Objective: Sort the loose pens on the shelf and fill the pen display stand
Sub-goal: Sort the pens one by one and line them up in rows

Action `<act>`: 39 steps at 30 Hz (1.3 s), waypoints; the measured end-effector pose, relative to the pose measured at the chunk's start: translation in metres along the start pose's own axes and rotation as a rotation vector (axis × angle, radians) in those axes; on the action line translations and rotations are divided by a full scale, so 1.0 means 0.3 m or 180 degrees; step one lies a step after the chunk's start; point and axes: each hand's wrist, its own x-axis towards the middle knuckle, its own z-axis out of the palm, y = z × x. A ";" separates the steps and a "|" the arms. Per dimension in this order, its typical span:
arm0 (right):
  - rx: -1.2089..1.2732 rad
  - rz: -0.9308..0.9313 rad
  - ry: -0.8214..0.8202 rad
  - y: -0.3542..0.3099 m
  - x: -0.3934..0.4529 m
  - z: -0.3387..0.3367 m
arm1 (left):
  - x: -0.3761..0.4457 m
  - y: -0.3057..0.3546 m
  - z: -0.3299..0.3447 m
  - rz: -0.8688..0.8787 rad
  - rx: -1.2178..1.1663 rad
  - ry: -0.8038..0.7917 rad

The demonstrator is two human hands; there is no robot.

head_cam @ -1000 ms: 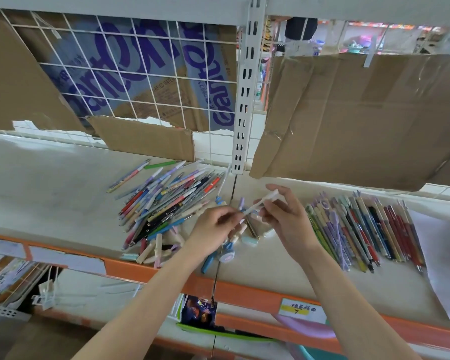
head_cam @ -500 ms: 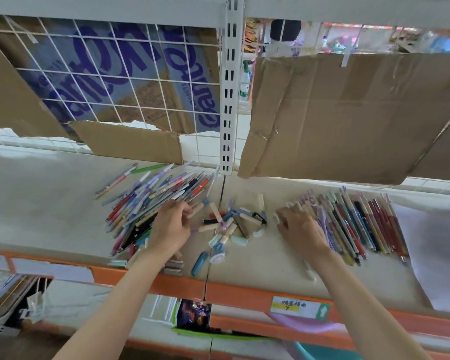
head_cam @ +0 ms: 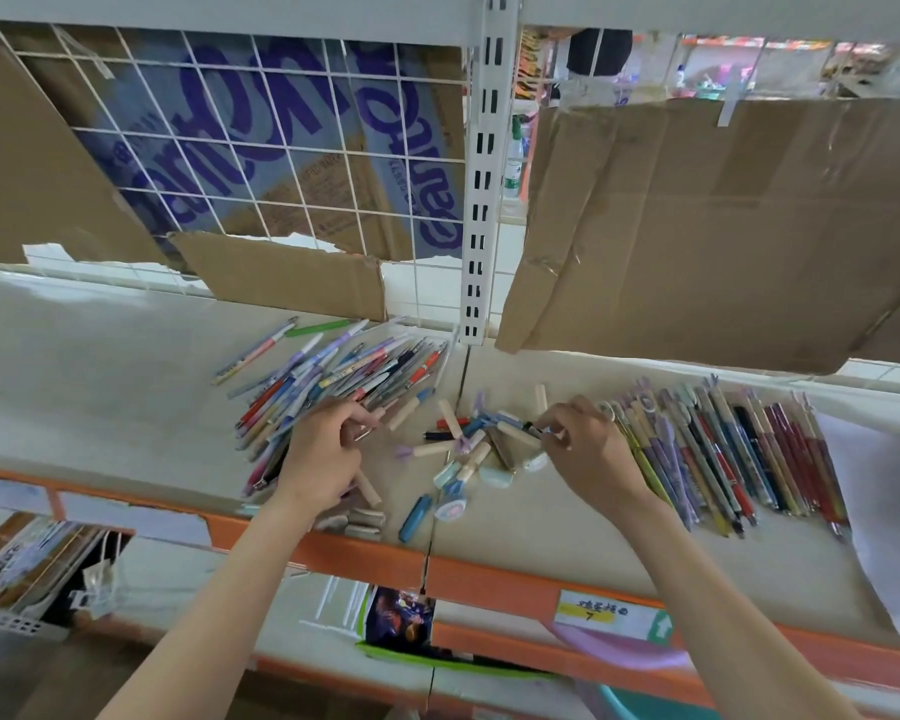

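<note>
A loose pile of mixed pens point(head_cam: 344, 376) lies on the beige shelf point(head_cam: 100, 387), left of the white upright. A tidy row of sorted pens point(head_cam: 739, 449) lies side by side to the right. Between them is a scatter of caps and short pieces point(head_cam: 468, 444). My left hand point(head_cam: 323, 454) rests on the near edge of the loose pile, fingers curled around a thin pen whose tip shows by the thumb. My right hand point(head_cam: 588, 449) pinches a small black piece point(head_cam: 532, 428) at the right of the scatter. No display stand is in view.
An orange front rail point(head_cam: 489, 574) with a yellow label point(head_cam: 604, 613) edges the shelf. Cardboard sheets point(head_cam: 723, 226) and a wire grid point(head_cam: 261, 148) close the back. A white upright post point(head_cam: 481, 200) divides the bays. White paper point(head_cam: 884, 511) lies at the far right.
The white pen held between both hands a second ago has left them. My left hand went left onto the loose pile; my right hand dropped to the shelf and now pinches the black piece.
</note>
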 end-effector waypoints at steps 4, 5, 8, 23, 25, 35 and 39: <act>0.0042 -0.0244 -0.0137 -0.036 0.022 0.043 | -0.019 -0.008 -0.038 -0.0046 -0.0060 0.0130; 0.0040 -0.0274 -0.0202 -0.043 0.025 0.049 | -0.022 -0.011 -0.047 -0.0069 -0.0056 0.0133; 0.0073 -0.0346 -0.0356 -0.059 0.028 0.054 | -0.041 -0.022 -0.069 -0.0112 0.0039 0.0149; 0.0425 -0.1571 -0.1509 -0.356 -0.038 0.207 | -0.153 -0.049 -0.119 -0.0137 0.0363 -0.0302; 0.0255 -0.1534 -0.1565 -0.363 -0.035 0.212 | -0.167 -0.061 -0.107 -0.0015 0.0633 -0.0305; 0.0195 -0.1364 -0.1378 -0.334 -0.024 0.210 | -0.114 -0.068 -0.058 0.0320 0.0311 0.0109; 0.0397 -0.1197 -0.1263 -0.309 -0.027 0.211 | -0.102 -0.075 -0.077 0.0212 -0.0059 0.0200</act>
